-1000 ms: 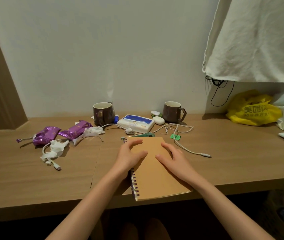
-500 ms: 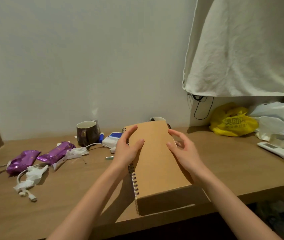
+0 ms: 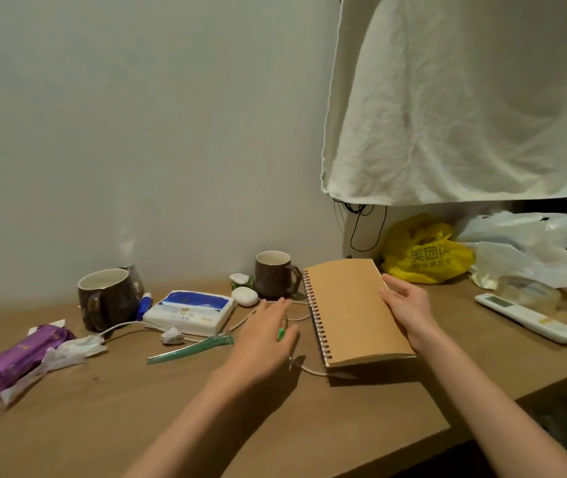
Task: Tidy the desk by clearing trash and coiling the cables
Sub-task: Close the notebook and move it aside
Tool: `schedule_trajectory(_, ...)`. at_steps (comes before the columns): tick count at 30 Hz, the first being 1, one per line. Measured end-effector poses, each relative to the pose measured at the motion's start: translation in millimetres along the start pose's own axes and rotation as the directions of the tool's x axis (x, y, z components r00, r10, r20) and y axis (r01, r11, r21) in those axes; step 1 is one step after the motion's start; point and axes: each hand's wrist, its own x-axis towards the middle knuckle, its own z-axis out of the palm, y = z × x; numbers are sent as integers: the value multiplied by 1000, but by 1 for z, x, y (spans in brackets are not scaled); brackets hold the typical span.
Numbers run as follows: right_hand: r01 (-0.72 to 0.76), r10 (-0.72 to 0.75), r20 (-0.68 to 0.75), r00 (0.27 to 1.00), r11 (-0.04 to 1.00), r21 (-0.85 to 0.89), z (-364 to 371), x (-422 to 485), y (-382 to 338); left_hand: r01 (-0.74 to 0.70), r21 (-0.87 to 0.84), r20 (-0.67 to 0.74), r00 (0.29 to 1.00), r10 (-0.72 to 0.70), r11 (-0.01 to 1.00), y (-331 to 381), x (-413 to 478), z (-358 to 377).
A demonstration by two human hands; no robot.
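The right hand (image 3: 408, 307) grips the spiral notebook (image 3: 347, 308) by its right edge, mid-tabletop (image 3: 137, 408). The left hand (image 3: 263, 343), fingers straight, hovers over the white cable (image 3: 304, 369) beside it. At the left edge lie purple wrappers (image 3: 16, 357). The yellow bag (image 3: 427, 257) near the back edge reads 美团.

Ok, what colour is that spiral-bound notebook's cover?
The spiral-bound card notebook is plain tan brown, seen in the head view.

The white cable (image 3: 311, 370) is passing out of sight beneath the left hand (image 3: 261, 343) and the notebook (image 3: 351, 312), whose underside is hiding the fingers of the right hand (image 3: 409, 312), while the purple wrappers (image 3: 16, 357) are running off the left edge.
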Motion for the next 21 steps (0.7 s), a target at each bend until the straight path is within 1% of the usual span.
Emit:
schedule_trajectory(2, -35, 33, -48, 998, 998, -50, -4, 18, 14, -77, 190, 43, 997, 71, 979, -8, 3, 10)
schedule_trajectory(4, -53, 43, -82, 996, 992, -114, -8, 35, 29, -128, 273, 103, 989, 103, 954, -14, 4, 18)
schedule_trajectory(6, -62, 44, -104, 994, 981, -183, -12, 50, 41, -140, 290, 147, 984, 100, 947, -20, 4, 24)
schedule_trajectory(9, -92, 68, -95, 993, 955, -283, -15, 71, 53, -136, 283, 182, 980, 86, 949, -26, 3, 32)
schedule_trajectory(11, -77, 50, -78, 996, 914, -399, -13, 81, 57, -140, 294, 197, 977, 84, 945, -28, 4, 35)
schedule_trajectory(14, 13, -52, -50, 997, 807, -591, -9, 90, 61, -137, 288, 208, 975, 78, 948, -30, 7, 37)
schedule_trajectory(17, 83, -134, -21, 991, 719, -690, -1, 96, 67, -130, 271, 219, 973, 71, 954, -31, 5, 38)
schedule_trajectory(18, 94, -156, -17, 988, 670, -736, 1, 95, 68, -129, 271, 220, 973, 69, 954, -31, 5, 38)
schedule_trajectory(21, 124, -237, 11, 971, 469, -875, 5, 89, 65, -128, 271, 220, 973, 68, 954, -30, 5, 36)
